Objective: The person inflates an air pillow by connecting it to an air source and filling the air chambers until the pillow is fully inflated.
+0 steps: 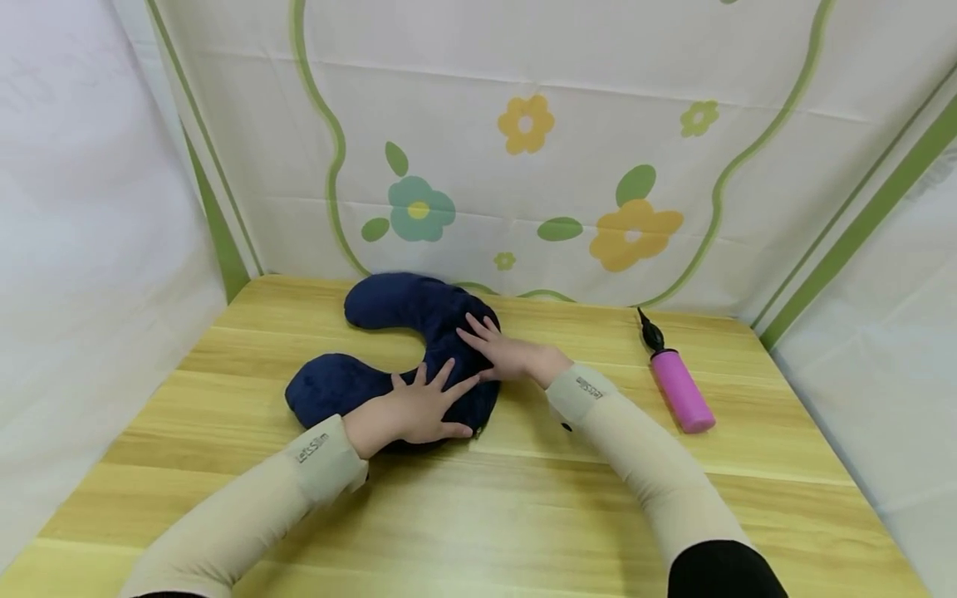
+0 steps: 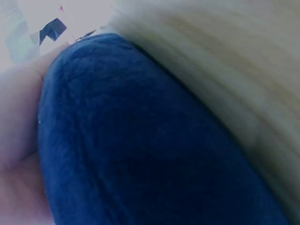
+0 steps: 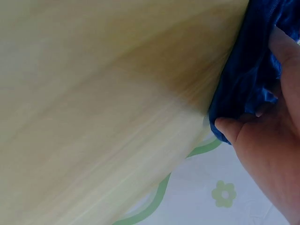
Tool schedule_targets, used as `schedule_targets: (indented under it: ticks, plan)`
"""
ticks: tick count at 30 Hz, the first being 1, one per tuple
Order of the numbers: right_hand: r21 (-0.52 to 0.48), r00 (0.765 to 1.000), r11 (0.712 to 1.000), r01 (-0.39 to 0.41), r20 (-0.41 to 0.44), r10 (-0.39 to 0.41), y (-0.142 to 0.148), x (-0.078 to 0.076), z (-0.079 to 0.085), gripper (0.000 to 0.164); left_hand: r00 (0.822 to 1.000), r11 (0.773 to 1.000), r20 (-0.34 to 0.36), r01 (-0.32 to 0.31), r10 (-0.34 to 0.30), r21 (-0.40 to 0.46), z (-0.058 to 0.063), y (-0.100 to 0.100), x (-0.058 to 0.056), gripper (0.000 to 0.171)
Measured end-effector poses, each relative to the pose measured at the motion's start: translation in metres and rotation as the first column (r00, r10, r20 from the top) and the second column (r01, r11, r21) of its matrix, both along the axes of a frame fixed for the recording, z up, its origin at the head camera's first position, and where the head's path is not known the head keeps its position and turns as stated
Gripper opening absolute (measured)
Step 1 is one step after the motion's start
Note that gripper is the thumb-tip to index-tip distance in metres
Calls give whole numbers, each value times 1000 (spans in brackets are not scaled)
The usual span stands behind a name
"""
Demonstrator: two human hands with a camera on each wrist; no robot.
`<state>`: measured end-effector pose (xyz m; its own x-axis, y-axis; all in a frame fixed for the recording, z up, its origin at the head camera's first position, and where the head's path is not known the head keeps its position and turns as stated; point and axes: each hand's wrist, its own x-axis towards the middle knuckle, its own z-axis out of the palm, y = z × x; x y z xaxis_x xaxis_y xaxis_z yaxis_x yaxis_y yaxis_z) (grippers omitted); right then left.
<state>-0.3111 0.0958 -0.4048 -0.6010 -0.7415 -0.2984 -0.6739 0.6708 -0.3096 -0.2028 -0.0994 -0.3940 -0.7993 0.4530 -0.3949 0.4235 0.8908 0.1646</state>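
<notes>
A navy plush U-shaped neck pillow (image 1: 456, 357) lies on the wooden table, its two ends pointing left. My left hand (image 1: 422, 407) rests on the near part of its curve with fingers spread. Across the far part of the curve, my right hand (image 1: 504, 353) lies with its fingers spread over the fabric. In the left wrist view, the pillow (image 2: 131, 131) fills the middle, the palm (image 2: 21, 117) against its side. The right wrist view shows the right hand (image 3: 262, 136) at the pillow's edge, where a zipper (image 3: 273, 8) runs along the blue cloth.
A pink hand pump (image 1: 682, 390) with a black nozzle lies on the right side of the wooden table (image 1: 478, 523). White fabric with printed flowers (image 1: 526, 124) hangs behind the table, and pale cloth walls (image 1: 82, 249) stand at both sides.
</notes>
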Motion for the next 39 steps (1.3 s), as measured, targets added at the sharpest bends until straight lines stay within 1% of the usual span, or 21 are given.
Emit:
schedule_targets:
  ticks: [5, 9, 13, 18, 27, 32, 36, 39]
  plan:
    - [21, 1000, 1000, -7, -5, 7, -5, -8, 4, 84, 999, 999, 5, -36, 36, -34, 0, 7, -4, 82]
    - [24, 1000, 1000, -7, -9, 7, -7, -10, 5, 84, 999, 998, 12, -52, 53, -41, 1, 8, -4, 82]
    - [27, 999, 1000, 1, -44, 1, -5, -8, 4, 83, 998, 997, 15, -62, 62, -44, 1, 8, -4, 81]
    - [10, 995, 1000, -15, -100, 16, -2, -3, 4, 80, 998, 997, 18, -62, 63, -45, 1, 5, -4, 80]
    - [-45, 992, 998, -32, -122, 27, 13, 2, 5, 76, 999, 999, 0, -42, 42, -16, 6, 0, -1, 83]
    - [-106, 994, 994, -36, -104, 25, 24, 9, 8, 75, 999, 1000, 10, -31, 31, 2, 7, -3, 0, 82]
    - [-184, 997, 982, -32, -76, 18, 32, 21, 13, 72, 1000, 1000, 0, -16, 16, 18, 5, -6, 0, 80]
    - [-239, 997, 970, -45, -68, 30, 38, 30, 13, 70, 1000, 1000, -11, -5, 6, 27, 4, -8, 0, 80]
